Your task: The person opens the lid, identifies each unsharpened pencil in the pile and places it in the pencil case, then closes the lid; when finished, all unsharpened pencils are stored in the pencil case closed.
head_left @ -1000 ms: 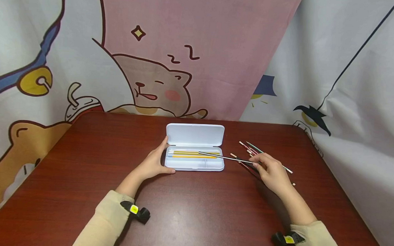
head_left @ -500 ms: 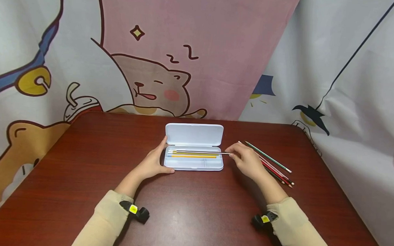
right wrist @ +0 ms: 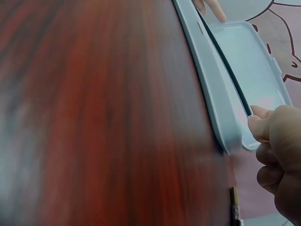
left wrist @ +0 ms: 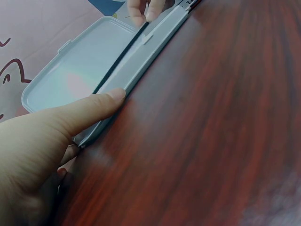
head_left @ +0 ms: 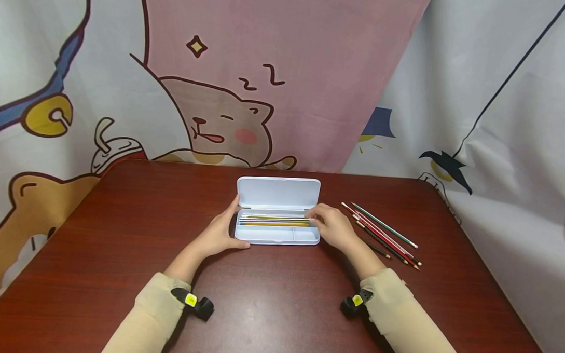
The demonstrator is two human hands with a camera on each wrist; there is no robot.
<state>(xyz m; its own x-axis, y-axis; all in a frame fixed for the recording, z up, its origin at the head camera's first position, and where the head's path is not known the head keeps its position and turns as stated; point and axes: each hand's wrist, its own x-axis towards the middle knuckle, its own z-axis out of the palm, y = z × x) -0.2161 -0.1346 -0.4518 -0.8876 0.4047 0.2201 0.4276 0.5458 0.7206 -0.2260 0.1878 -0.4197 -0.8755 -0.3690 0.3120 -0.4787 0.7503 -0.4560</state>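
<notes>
A white pencil case (head_left: 267,237) lies on the table with its lid (head_left: 279,193) raised. My left hand (head_left: 218,233) holds its left end, the thumb (left wrist: 106,102) on the front wall. At the opposite end, my right hand (head_left: 334,227) pinches one end of a dark pencil (right wrist: 230,70) between thumb and finger. That pencil lies lengthwise over the case's rear compartment, its other end near the left side. Yellow pencils (head_left: 276,224) rest inside, partly covered by it in the head view. The front compartment has a small divider.
Several loose pencils (head_left: 385,236), red, black, pink and green, lie slantwise to the right of the case. A printed cloth (head_left: 285,93) hangs behind the dark red wooden table (head_left: 278,301).
My right hand has moved left from the loose pencils to the case, bringing the dark pencil over the rear compartment and lower. The left hand has stayed on the case.
</notes>
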